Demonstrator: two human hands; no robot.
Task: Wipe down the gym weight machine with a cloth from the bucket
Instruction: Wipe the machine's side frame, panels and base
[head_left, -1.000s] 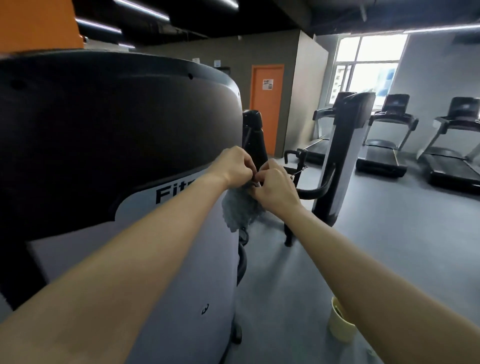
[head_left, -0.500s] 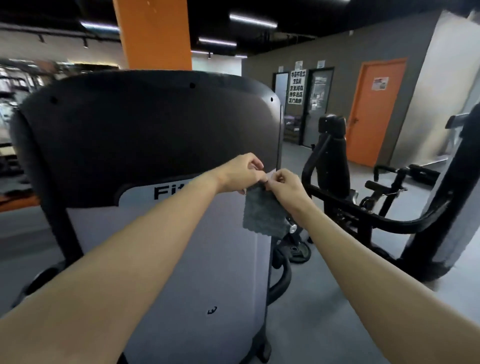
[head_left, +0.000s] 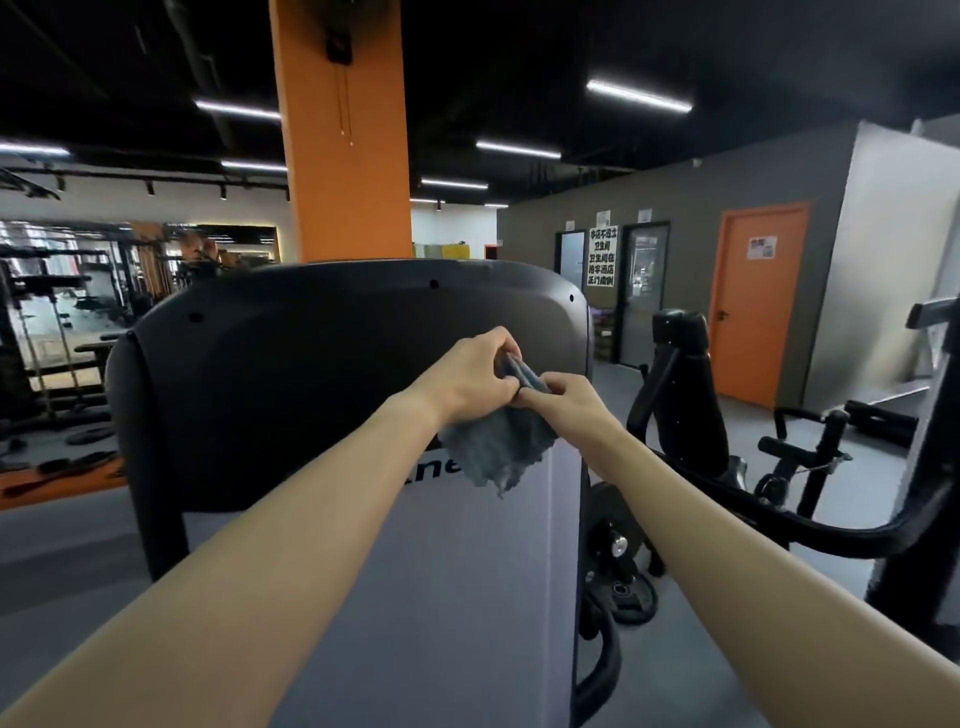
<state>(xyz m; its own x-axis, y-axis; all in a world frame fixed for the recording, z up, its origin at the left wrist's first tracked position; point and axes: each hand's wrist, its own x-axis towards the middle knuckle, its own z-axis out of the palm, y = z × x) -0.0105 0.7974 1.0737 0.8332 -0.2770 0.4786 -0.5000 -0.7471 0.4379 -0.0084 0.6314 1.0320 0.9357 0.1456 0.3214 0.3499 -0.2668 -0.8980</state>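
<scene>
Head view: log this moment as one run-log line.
left hand: grips cloth | right hand: pinches cloth | cloth: hangs before weight machine | contact: unclear

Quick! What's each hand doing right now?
Left hand: closed, pinching the top of the grey cloth.
Right hand: closed, pinching the same cloth.

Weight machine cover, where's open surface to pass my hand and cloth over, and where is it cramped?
Open: the black upper shroud left of the left hand, up to its rounded rim, and the grey lower panel below the cloth. Cramped: right of the right hand, where weight plates and the black seat frame crowd the panel's edge.
</scene>
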